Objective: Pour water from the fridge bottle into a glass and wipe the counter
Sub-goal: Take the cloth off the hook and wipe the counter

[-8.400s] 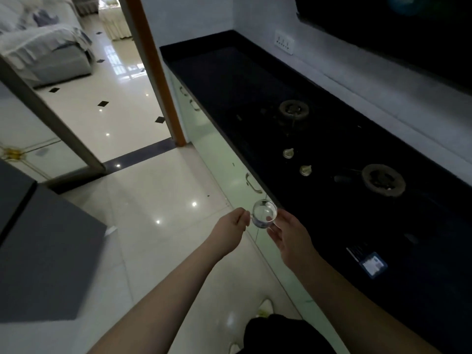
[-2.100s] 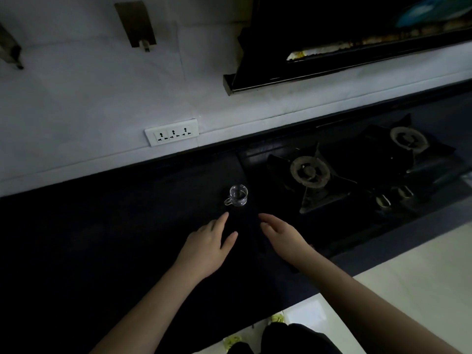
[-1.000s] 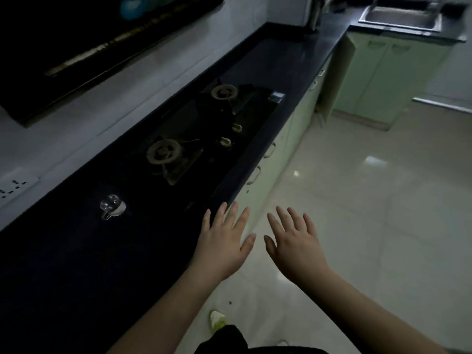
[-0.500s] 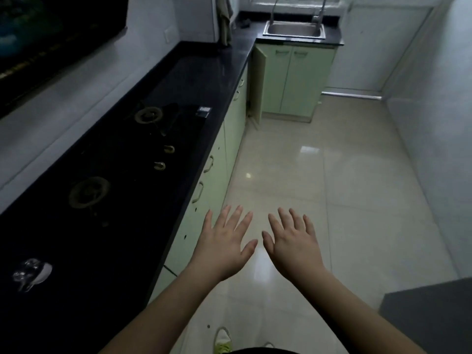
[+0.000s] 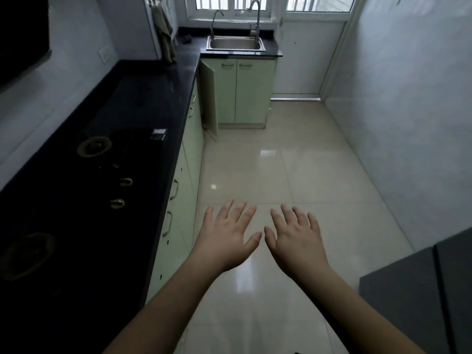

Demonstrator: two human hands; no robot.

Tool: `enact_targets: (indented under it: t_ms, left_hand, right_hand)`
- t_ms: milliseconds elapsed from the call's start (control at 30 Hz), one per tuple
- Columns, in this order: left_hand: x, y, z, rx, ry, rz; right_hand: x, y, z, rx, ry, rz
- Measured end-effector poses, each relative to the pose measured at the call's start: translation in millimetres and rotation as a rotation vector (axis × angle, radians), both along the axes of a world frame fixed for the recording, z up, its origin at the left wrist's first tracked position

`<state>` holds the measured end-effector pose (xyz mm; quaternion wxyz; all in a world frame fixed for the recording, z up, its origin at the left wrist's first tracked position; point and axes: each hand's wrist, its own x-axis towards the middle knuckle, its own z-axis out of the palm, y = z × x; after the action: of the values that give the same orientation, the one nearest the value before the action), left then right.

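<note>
My left hand [image 5: 227, 236] and my right hand [image 5: 297, 238] hover side by side over the floor, palms down, fingers spread, holding nothing. The black counter [image 5: 143, 98] runs along the left with a built-in gas hob [image 5: 94, 146]. A grey cloth [image 5: 166, 34] hangs on the wall at the counter's far end. The grey corner of the fridge [image 5: 419, 290] juts in at the lower right. The glass is out of view.
A steel sink [image 5: 235, 44] with two taps sits under the window at the far end. A green cabinet door [image 5: 208, 98] below the corner stands ajar. Green drawers line the counter front. A small dark box [image 5: 158, 134] lies by the hob. Shiny tiled floor stretches ahead.
The view has swung right, from the counter towards the sink end of the kitchen. The glass has slipped out of view at the left. Both hands stay open and spread in front.
</note>
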<state>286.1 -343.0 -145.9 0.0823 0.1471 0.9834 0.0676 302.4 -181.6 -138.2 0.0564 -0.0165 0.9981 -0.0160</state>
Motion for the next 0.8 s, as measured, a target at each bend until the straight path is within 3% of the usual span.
enact_targets:
  t_ms: [433,800]
  left_hand:
    - [-96,67,25,0.017,0.061,-0.023]
    - [-199,140,61,-0.048,0.103,0.024]
  right_hand:
    - [-85,62,12,-0.023,0.162,-0.096]
    - [-201,129,51,-0.104,0.186,0.0]
